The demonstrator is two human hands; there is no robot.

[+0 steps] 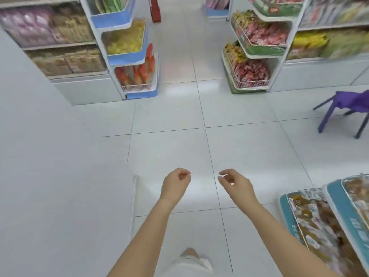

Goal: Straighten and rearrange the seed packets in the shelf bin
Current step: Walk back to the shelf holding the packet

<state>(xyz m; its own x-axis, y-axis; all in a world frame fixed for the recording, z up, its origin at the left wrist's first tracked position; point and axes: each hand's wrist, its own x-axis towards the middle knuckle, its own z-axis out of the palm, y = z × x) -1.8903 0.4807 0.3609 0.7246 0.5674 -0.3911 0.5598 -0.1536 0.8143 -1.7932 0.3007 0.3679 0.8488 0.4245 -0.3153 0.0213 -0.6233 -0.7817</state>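
Both my hands hang out in front of me over the white tiled floor, holding nothing. My left hand (175,182) has its fingers loosely curled. My right hand (233,182) is loosely curled too, thumb near the fingertips. A teal shelf bin (287,204) full of brownish packets (317,216) sits at the lower right, just right of my right forearm. Neither hand touches it. The view is blurred, so I cannot read the packets.
Two shelf ends flank an aisle ahead: blue bins (137,56) with yellow and red packets on the left, green bins (249,76) with pink packets on the right. A purple chair (347,108) stands at the right. A white wall (50,176) fills the left. My foot (196,258) shows below.
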